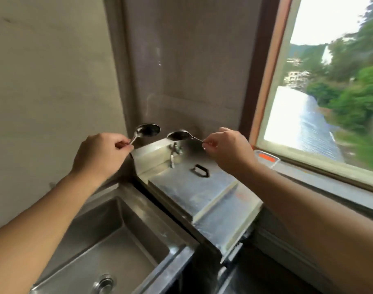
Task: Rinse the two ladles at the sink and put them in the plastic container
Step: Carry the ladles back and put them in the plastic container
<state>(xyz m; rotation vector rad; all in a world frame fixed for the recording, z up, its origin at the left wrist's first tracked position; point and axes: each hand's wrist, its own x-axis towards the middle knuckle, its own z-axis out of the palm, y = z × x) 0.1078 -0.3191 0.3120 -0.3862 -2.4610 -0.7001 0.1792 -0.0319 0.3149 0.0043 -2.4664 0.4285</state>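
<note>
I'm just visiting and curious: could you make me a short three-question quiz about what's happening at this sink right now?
1. True or false: each hand holds one ladle by its handle.
2. Which lies lower left in the view? A) sink B) window C) metal lid
3. Fill in: the ladles are held above the ____ lid with the black handle.

Key:
1. True: left hand holds the left ladle; right hand holds the right ladle.
2. A, the sink.
3. Metal: the metal lid.
</note>
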